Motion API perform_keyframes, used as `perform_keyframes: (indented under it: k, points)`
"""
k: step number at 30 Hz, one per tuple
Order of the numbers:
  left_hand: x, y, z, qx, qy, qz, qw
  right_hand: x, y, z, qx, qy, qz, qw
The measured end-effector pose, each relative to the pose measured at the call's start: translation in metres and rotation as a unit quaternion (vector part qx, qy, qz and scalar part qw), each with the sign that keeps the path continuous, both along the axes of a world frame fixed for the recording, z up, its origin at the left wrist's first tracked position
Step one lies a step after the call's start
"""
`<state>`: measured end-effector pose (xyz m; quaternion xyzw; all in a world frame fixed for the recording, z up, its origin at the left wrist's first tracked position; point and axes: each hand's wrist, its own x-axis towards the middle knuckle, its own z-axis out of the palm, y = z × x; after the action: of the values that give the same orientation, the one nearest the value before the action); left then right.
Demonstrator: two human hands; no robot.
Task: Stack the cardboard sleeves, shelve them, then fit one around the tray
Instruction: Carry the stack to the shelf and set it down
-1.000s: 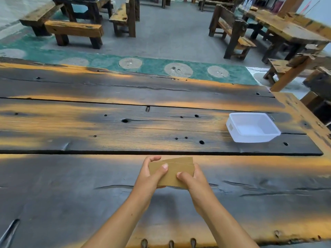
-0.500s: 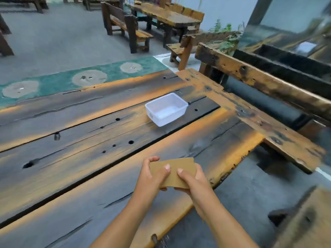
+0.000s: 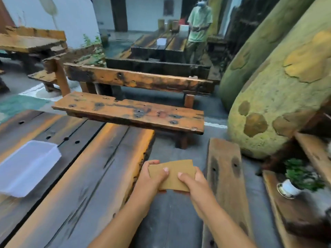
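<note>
I hold a small stack of flat brown cardboard sleeves point(image 3: 174, 171) in both hands, just past the right end of the wooden table point(image 3: 93, 176). My left hand point(image 3: 151, 178) grips the stack's left side with the thumb on top. My right hand point(image 3: 192, 181) grips the right side the same way. The sleeves sit slightly offset, one edge peeking out at the upper right. The white plastic tray point(image 3: 26, 167) stands on the table at the far left, well apart from my hands.
A wooden bench point(image 3: 129, 111) stands beyond the table end, another plank bench point(image 3: 225, 176) lies right of my hands. Low wooden shelves point(image 3: 290, 203) with a small potted plant point(image 3: 300, 176) sit at right, beside large mossy rock shapes point(image 3: 279, 97). A person point(image 3: 198, 24) stands far back.
My view has swung to the right: the tray slid from centre-right to far left, and the benches, shelves and rocks came into sight. Both hands keep the same hold on the sleeves.
</note>
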<state>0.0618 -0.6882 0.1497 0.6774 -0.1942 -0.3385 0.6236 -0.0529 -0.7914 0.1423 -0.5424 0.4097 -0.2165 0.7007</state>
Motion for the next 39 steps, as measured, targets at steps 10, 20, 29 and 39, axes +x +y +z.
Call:
perform_keyframes:
  k: [10, 20, 29, 39]
  points:
    - [-0.049, -0.175, 0.013, 0.011, 0.027, -0.274, 0.961, -0.091, -0.111, 0.007, 0.010, -0.047, -0.229, 0.972]
    - [-0.067, -0.348, 0.017, 0.000, 0.075, -0.477, 0.876, -0.118, -0.208, 0.028, -0.007, -0.057, -0.445, 0.893]
    - [-0.128, -0.447, 0.039, 0.025, 0.099, -0.637, 0.764, -0.170, -0.239, 0.059, -0.035, -0.031, -0.598, 0.800]
    - [-0.255, -0.494, 0.079, -0.031, 0.081, -0.706, 0.703, -0.256, -0.274, 0.101, -0.098, -0.028, -0.668, 0.737]
